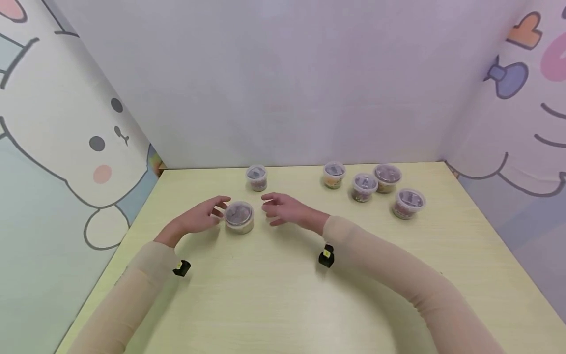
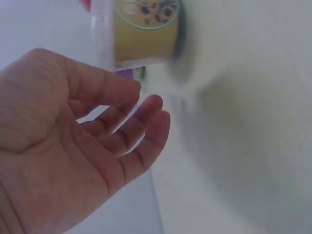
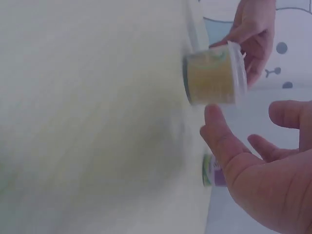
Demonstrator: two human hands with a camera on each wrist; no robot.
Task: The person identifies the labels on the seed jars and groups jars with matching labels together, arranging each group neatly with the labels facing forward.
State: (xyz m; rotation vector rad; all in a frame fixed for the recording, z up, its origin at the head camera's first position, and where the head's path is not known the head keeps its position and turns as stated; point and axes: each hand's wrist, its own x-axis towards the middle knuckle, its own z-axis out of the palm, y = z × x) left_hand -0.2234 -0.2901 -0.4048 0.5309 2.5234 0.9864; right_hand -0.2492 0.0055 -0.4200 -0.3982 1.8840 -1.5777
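Head view: lidded cup point(image 1: 239, 217) between relaxed, empty left hand point(image 1: 201, 215) and right hand point(image 1: 283, 209); second cup point(image 1: 257, 177) just behind; four cups point(image 1: 376, 189) well right; table point(image 1: 274, 295) bare nearer.

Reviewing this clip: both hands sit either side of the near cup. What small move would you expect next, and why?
Probably the left hand closes round the near cup. Its fingers are relaxed and almost at the cup's side, while the right hand stays a little apart, also with no grip. The cup stands upright on the table, lid on, so a side grasp looks easy.
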